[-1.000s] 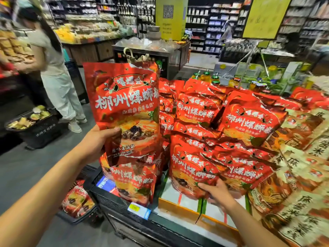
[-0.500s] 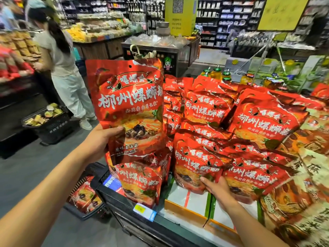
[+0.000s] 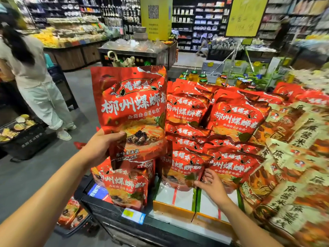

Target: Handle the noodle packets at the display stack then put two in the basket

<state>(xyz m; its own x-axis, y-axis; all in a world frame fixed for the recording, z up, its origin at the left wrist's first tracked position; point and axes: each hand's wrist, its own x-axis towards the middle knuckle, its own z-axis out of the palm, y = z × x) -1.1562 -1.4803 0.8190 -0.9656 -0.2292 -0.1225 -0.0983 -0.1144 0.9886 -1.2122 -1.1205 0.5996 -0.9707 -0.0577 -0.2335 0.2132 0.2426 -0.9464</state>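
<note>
Up front, the left hand (image 3: pixel 99 148) pinches a red noodle packet (image 3: pixel 131 113) by its lower left edge, upright above the near-left corner of the display bench (image 3: pixel 160 229). To the right, the right hand (image 3: pixel 212 188), its grip spread, touches the bottom of a stacked red packet (image 3: pixel 183 168) in the pile.

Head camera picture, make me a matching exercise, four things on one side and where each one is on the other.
1 left hand
2 right hand
3 price tag
4 shopper

A on the shelf's front edge
B gripping a raised red pouch
C standing in the aisle, far left
D fingers spread at the low stacked pouches

Pairs: 1-B, 2-D, 3-A, 4-C
</note>
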